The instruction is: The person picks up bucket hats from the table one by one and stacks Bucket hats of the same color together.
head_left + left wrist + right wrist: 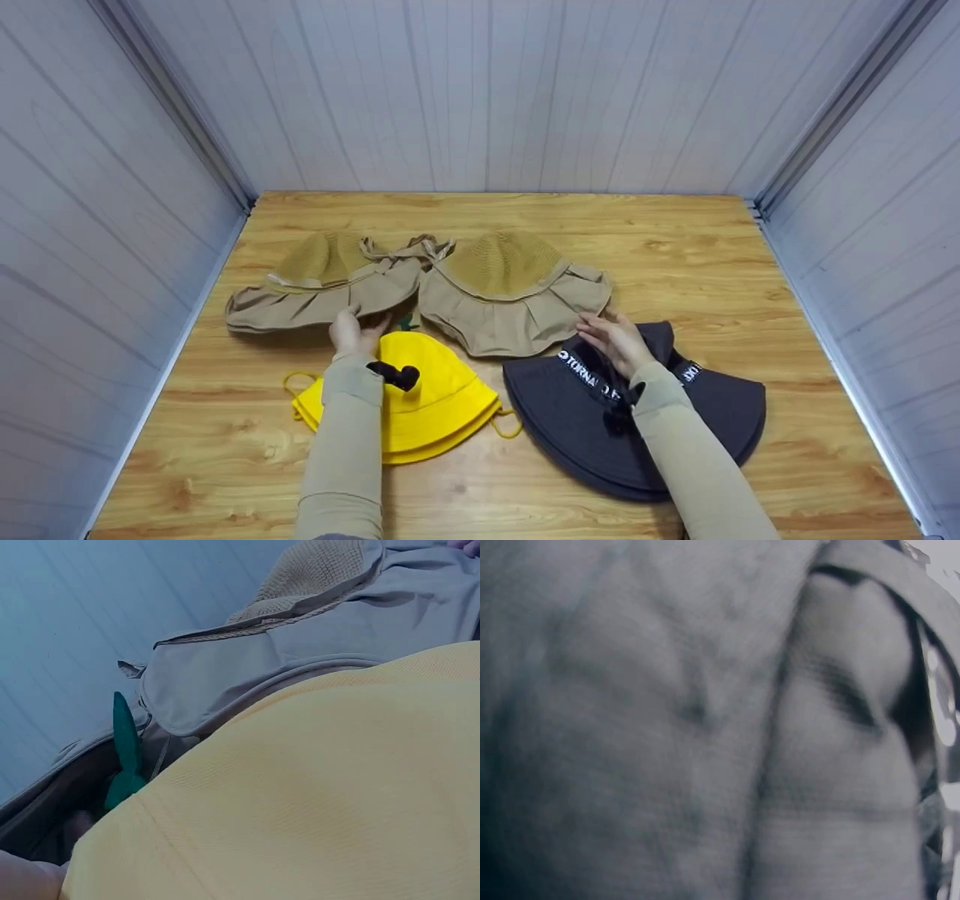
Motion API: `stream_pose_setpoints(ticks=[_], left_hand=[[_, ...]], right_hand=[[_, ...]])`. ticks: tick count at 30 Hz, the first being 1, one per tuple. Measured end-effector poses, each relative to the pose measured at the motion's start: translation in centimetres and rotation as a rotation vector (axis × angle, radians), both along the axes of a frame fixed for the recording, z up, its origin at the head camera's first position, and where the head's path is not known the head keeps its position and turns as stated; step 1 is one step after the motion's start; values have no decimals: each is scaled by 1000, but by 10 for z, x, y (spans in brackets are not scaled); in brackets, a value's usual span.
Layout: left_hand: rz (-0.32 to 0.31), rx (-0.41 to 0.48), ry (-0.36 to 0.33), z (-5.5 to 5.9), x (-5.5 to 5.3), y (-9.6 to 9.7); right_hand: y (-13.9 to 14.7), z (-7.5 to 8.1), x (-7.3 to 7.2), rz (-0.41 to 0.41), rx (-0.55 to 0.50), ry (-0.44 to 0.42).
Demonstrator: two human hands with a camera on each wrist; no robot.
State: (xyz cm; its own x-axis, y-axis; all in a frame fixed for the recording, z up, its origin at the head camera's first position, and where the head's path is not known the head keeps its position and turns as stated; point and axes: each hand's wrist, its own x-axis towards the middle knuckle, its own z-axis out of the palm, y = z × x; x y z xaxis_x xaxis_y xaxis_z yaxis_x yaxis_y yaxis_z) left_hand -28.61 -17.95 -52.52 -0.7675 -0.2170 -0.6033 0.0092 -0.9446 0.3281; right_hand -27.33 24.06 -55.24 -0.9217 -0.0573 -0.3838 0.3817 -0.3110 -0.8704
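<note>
Two tan sun hats with woven crowns and ruffled brims lie side by side. My left hand (pixel 356 334) pinches the front brim of the left tan sun hat (pixel 330 262), thumb on top; its other fingers are partly hidden. At the right tan sun hat (pixel 502 262), my right hand (pixel 616 341) pinches the brim's right edge with its fingertips. In the left wrist view, a yellow hat (pixel 300 787) covers much of the scene, and part of the left hand shows at the lower left corner. Blurred dark hat fabric (pixel 840 765) fills the right wrist view.
Below the left hand sits the yellow bucket hat (pixel 431 397) with cord loops and a green leafy tip (pixel 407 322). Under the right forearm lies a dark wide-brimmed hat (pixel 570 420) with a lettered band. Pale panel walls (pixel 487 90) enclose the wooden table (pixel 810 450).
</note>
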Motion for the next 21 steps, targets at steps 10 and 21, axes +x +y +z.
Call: stream_pose_setpoints(ticks=[10,21], left_hand=[[38,-38,154,0,0,8],[127,-52,245,18,-10,21]], right_hand=[[0,2,1,14,17,4],[0,7,-1,-27,-18,-48]])
